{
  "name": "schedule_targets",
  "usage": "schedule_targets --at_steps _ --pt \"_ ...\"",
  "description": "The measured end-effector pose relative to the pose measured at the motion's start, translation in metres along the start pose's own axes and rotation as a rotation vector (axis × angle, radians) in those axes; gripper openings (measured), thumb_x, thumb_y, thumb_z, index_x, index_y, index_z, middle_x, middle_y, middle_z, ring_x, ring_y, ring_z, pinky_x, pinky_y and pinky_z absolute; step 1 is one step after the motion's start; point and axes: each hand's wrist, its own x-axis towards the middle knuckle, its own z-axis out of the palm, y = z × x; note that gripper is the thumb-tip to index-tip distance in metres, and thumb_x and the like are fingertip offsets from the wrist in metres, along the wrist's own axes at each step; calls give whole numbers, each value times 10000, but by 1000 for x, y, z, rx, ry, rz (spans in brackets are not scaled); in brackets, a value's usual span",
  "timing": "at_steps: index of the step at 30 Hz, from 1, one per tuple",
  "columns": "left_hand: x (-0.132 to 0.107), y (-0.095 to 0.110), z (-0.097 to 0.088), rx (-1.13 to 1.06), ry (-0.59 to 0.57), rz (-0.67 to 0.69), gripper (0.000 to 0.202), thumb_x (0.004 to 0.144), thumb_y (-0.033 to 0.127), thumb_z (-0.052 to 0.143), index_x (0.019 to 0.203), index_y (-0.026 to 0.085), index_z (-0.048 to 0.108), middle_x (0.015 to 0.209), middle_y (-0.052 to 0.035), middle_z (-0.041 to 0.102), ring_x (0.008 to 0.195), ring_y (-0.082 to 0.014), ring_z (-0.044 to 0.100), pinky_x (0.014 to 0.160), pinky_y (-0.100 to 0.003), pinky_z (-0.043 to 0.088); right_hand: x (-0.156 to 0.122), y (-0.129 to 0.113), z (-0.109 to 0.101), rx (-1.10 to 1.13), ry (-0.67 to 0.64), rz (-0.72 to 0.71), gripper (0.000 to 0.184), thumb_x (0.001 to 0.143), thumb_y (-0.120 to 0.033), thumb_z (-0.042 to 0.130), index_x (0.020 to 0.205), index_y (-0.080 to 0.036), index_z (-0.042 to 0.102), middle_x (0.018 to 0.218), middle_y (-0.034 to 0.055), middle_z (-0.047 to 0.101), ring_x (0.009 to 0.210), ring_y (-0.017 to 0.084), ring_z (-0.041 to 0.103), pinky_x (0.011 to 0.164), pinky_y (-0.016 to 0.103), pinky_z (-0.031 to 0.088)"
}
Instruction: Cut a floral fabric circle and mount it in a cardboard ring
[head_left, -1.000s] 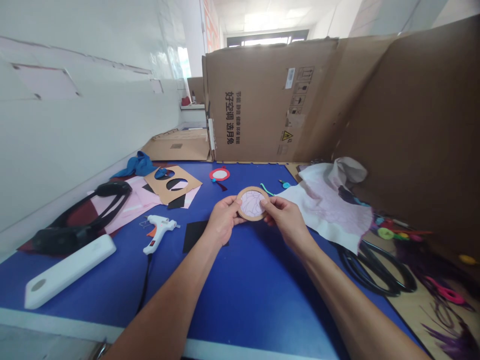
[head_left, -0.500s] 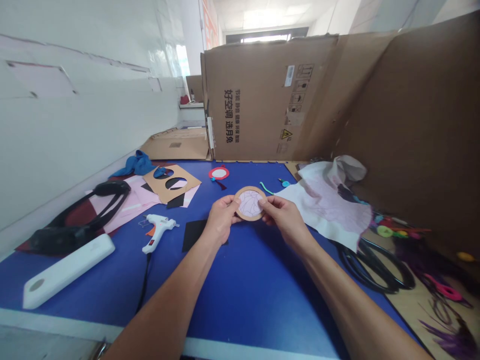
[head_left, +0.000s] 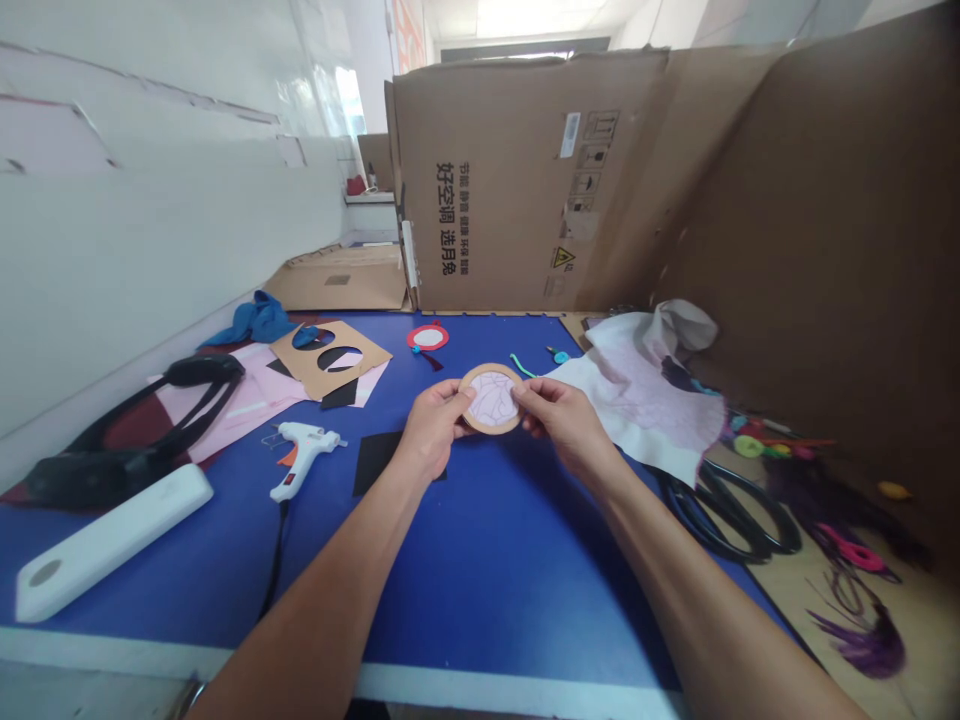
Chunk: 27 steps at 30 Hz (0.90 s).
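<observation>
Cardboard ring (head_left: 491, 398) backed with pink-veined paper, pinched between both hands, its face turned up;

the left hand (head_left: 433, 430) is closed on the ring's left rim, and the right hand (head_left: 564, 420) on its right rim; the ring is round, so it shows no long axis, and it sits midway between them, neither hand nearer; it is held above the blue table (head_left: 525, 600); a black paper sheet (head_left: 375, 462) lies just below the left hand, with a white hot glue gun (head_left: 304, 458) beyond it; a cardboard template (head_left: 330, 355) with round holes lies up and to the left; a crumpled white-and-pink cloth (head_left: 637, 400) lies just beside the right hand; black-handled shears (head_left: 720, 515) lie past it.
</observation>
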Motion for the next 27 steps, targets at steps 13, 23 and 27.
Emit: schedule_targets --at_steps 13,23,27 --pt "1 -3 0 5 78 -16 221 828 191 792 1043 144 780 1013 -143 828 854 -266 797 823 -438 655 -2 -1 3 -12 -24 16 385 718 -541 858 807 -194 716 700 -7 690 546 109 574 468 207 427" --pt "1 -3 5 -58 166 44 262 787 183 811 1040 151 752 1036 -135 821 925 -287 794 872 -472 652 -4 2 8 -42 -80 108 347 725 -482 891 831 -190 736 801 32 769 536 107 601 460 208 474" --pt "0 -4 5 -47 134 48 272 781 197 822 1039 154 750 1025 -132 820 926 -282 789 861 -459 655 -4 3 10 -50 -85 108 340 759 -495 874 815 -195 726 760 22 761 525 105 596 460 204 474"
